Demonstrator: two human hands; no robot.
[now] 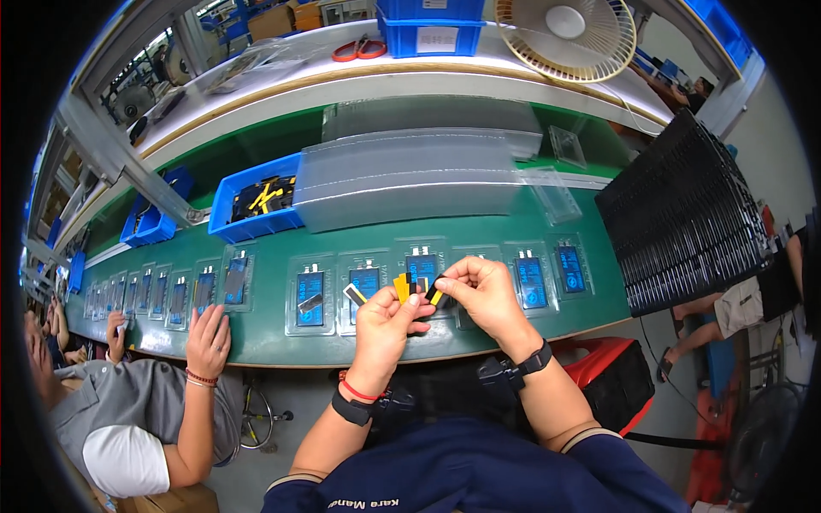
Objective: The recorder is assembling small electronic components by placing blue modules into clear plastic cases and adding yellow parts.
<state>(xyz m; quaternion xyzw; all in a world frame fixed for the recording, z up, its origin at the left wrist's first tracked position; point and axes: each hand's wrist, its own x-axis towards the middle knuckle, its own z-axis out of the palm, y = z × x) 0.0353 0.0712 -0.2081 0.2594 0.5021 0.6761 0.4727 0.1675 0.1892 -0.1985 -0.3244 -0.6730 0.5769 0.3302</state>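
Note:
My left hand (385, 321) is closed on several small yellow-and-black strips (400, 287), which fan out above its thumb and fingers. Right beside it, my right hand (486, 295) pinches one black-and-yellow strip (437, 298) between thumb and fingertips. Both hands are above the front part of the green table, over a row of blue flat battery packs in clear plastic trays. A battery pack (310, 301) with a dark strip across it lies left of my left hand. Another battery pack (532, 283) lies just right of my right hand. My hands partly hide the packs between them.
A blue bin (259, 228) holds more black-and-yellow strips. Clear plastic trays (410, 184) are stacked behind the row. Black trays (684, 214) pile up at the right edge. A co-worker's hand (208, 338) rests at the table edge on the left. A fan (564, 21) stands on the shelf.

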